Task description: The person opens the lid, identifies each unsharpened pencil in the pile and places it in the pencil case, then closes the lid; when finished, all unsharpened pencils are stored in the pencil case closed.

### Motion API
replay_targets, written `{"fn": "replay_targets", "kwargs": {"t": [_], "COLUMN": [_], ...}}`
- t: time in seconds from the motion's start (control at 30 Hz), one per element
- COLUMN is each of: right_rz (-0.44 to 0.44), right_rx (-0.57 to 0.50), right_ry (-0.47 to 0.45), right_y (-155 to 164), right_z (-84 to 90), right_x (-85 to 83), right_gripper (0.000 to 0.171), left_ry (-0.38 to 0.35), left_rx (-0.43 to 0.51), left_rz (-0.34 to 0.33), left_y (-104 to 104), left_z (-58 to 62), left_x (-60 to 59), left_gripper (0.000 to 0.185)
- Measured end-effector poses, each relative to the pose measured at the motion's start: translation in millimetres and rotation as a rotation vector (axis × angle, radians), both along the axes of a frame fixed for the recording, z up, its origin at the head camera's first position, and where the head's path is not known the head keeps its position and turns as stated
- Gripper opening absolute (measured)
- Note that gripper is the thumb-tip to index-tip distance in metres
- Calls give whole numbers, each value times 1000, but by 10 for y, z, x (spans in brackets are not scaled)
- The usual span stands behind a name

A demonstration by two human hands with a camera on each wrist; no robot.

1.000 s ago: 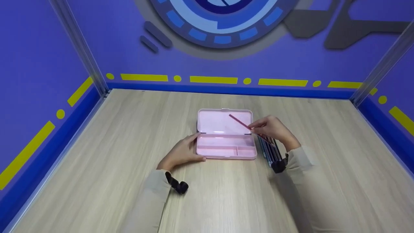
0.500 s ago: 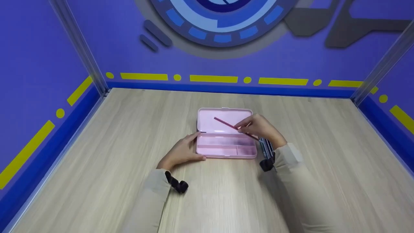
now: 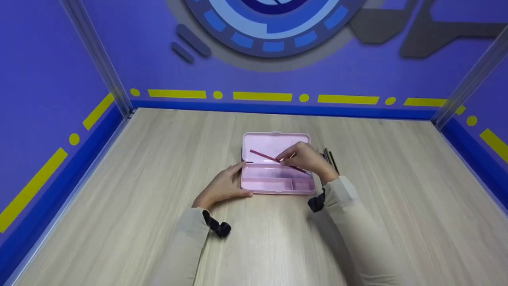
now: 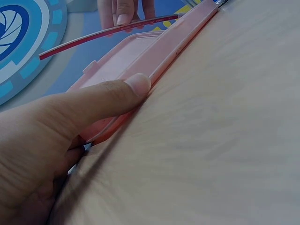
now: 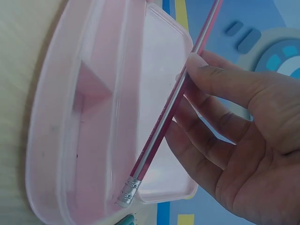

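A pink pencil case (image 3: 265, 184) lies with its lid folded back on the table; its compartments show no contents. My left hand (image 3: 223, 186) grips its left end, thumb (image 4: 110, 99) along the front wall and fingers towards the back corner. Over the case, my right hand (image 3: 304, 158) pinches a red pencil (image 5: 161, 117) with silver stripes between thumb and fingers. The pencil slants above the open tray, its metal-ringed end (image 5: 127, 192) low and to the right. None of the pencil visibly touches the case.
Several dark pencils (image 3: 330, 157) lie together on the wooden table (image 3: 262, 238) right of the case, partly hidden by my right hand and wrist. A blue patterned panel (image 3: 254, 83) stands along the table's far edge, with side panels left and right.
My right hand has moved left with the red pencil, from beside the case to above it, uncovering the tips of the dark pencils. My left hand has stayed on the case.
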State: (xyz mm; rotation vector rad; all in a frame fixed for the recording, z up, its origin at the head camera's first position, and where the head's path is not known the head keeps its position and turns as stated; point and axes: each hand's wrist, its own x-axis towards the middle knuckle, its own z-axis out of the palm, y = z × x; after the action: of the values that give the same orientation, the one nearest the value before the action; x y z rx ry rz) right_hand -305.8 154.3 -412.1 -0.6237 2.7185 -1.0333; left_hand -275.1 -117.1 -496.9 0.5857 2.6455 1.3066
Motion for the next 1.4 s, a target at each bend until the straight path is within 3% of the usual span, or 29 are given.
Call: {"fn": "replay_targets", "kwargs": {"t": [0.4, 0.57, 0.8, 1.03, 1.2, 1.4], "right_rz": [1, -49, -104, -76, -116, -97], "right_rx": [32, 79, 103, 73, 79, 58], "right_ry": [51, 78, 34, 38, 20, 85], "right_y": [-99, -114, -92, 15, 139, 373], "right_z": [-149, -182, -169, -140, -95, -67], "right_x": [26, 41, 67, 54, 66, 81], "right_gripper": [21, 24, 26, 25, 24, 24], "left_ry": [33, 30, -1, 2, 7, 22], "left_rx": [-8, 5, 13, 24, 11, -4], "left_rz": [-28, -22, -25, -11, -2, -8], "left_y": [-9, 13, 46, 20, -2, 5], "left_z": [-37, -22, -16, -9, -4, -6], "left_x": [36, 21, 17, 9, 9, -2], "left_gripper": [102, 103, 103, 104, 103, 103]}}
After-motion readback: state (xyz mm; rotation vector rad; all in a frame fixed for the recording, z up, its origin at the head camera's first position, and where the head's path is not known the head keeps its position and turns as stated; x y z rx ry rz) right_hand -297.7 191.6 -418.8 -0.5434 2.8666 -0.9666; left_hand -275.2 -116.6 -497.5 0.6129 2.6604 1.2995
